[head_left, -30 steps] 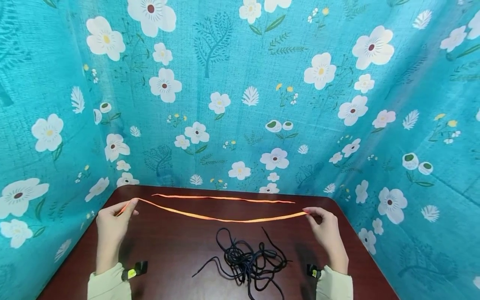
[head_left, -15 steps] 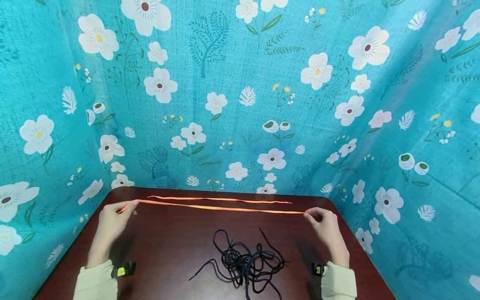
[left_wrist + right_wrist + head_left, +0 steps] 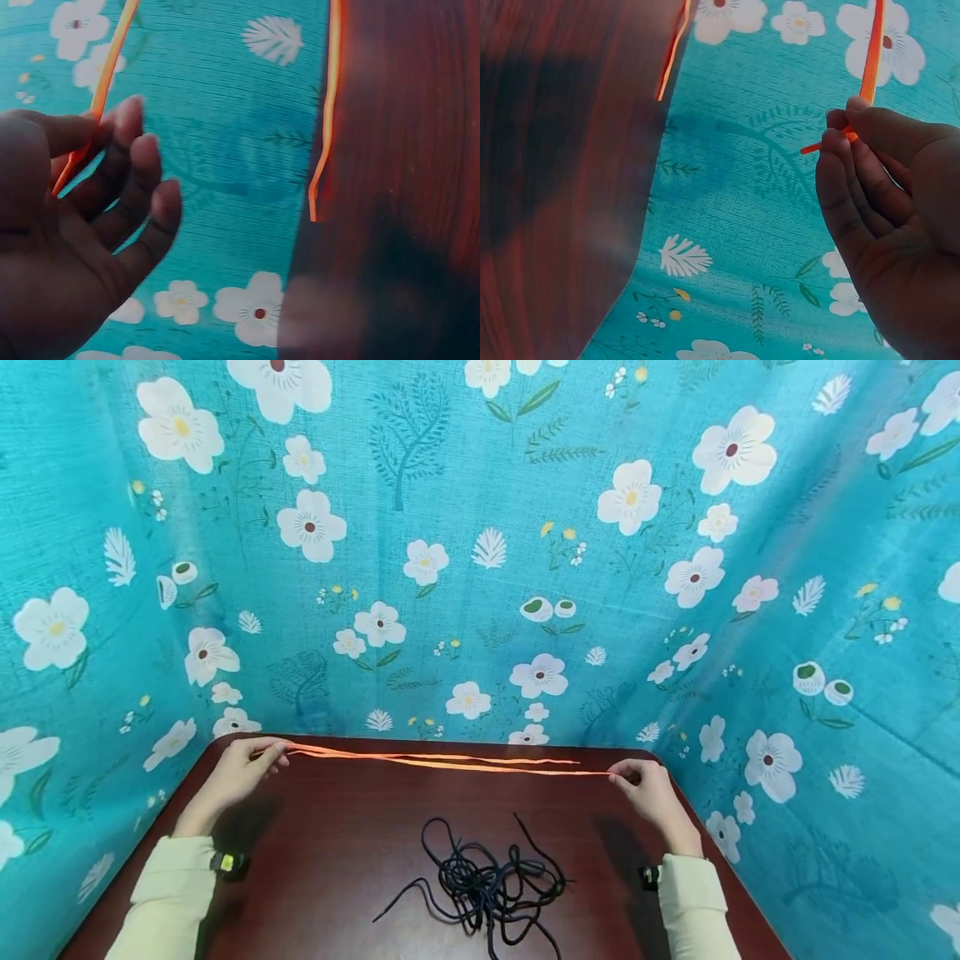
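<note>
An orange shoelace (image 3: 525, 771) is stretched nearly straight between my two hands, above the far part of the table. My left hand (image 3: 251, 767) pinches one end between thumb and index finger; the other fingers are loosely bent in the left wrist view. With thumb and fingertips my right hand (image 3: 649, 793) pinches the opposite end, and a short tip (image 3: 810, 149) sticks out past the fingers. A second orange shoelace (image 3: 330, 97) lies along the table's far edge. In the head view the held lace crosses over it toward the left.
A tangled black cord (image 3: 487, 885) lies on the dark red-brown table (image 3: 322, 860), nearer to me, with one loose end pointing left. A turquoise flowered cloth (image 3: 450, 610) hangs behind the table and along both sides.
The held shoelace was sagging and is now pulled taut. Both hands have moved farther toward the table's back edge, bringing it over the lying lace.
</note>
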`<state>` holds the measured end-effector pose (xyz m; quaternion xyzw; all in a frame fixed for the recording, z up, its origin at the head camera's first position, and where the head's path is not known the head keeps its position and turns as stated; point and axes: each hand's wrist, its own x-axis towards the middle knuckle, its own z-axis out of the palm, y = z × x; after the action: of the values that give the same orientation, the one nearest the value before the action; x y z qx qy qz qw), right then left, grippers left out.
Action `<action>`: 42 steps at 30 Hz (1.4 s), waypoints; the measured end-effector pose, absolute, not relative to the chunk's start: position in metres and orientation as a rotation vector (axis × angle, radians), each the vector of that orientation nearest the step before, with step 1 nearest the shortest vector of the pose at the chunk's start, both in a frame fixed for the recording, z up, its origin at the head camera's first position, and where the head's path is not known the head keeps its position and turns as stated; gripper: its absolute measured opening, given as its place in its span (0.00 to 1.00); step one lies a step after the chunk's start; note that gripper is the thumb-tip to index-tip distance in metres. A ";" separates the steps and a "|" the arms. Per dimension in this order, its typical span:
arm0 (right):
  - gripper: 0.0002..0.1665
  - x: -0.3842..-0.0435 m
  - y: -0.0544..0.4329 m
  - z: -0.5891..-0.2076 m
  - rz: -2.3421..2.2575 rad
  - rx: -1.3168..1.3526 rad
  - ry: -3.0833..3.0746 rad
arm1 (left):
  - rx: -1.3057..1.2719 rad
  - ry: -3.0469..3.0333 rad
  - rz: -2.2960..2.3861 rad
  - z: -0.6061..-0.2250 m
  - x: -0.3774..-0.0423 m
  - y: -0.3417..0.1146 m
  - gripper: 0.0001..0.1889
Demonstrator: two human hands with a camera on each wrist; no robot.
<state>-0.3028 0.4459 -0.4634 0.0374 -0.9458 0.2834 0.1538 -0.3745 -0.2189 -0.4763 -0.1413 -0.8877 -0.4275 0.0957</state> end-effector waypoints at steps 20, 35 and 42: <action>0.08 -0.346 0.469 -0.479 0.736 -0.014 -2.838 | -0.359 -2.721 -1.281 -0.502 -0.424 -0.217 0.17; 0.07 -0.366 0.471 -0.504 0.785 -0.018 -2.895 | -0.236 -2.792 -1.139 -0.524 -0.440 -0.219 0.11; 0.03 -0.381 0.469 -0.514 0.796 -0.096 -2.917 | -0.130 -2.878 -1.154 -0.536 -0.450 -0.217 0.10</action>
<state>-0.3815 0.4688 -0.5137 -0.0316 -0.9626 0.2627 0.0584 -0.4497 -0.2171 -0.5357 -0.0417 -0.9272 -0.3717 0.0194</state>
